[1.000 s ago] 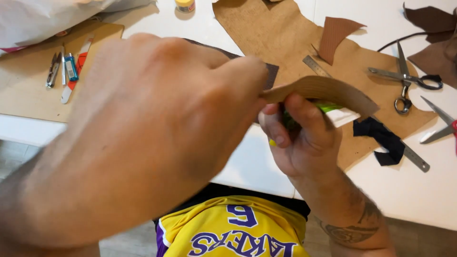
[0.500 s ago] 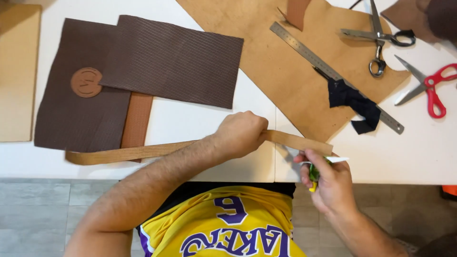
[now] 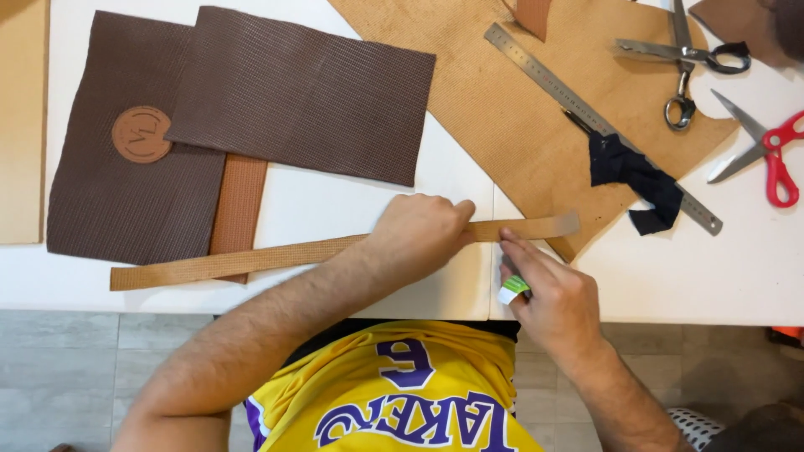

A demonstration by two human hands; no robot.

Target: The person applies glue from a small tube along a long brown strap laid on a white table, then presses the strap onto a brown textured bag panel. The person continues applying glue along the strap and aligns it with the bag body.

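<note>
A long tan leather strap lies flat along the white table's near edge. My left hand presses down on the strap a little short of its right end. My right hand rests beside it with fingertips touching the strap's right end, and it holds a small green and white object in the palm. What that object is I cannot tell.
Two dark brown textured leather sheets with a round tan patch lie at left. A large tan sheet carries a steel ruler and black cloth scrap. Metal scissors and red-handled scissors lie at right.
The strap, held up near the camera a second ago, now lies flat on the table. My left hand has slid right along it, and my right fingers have come onto its end.
</note>
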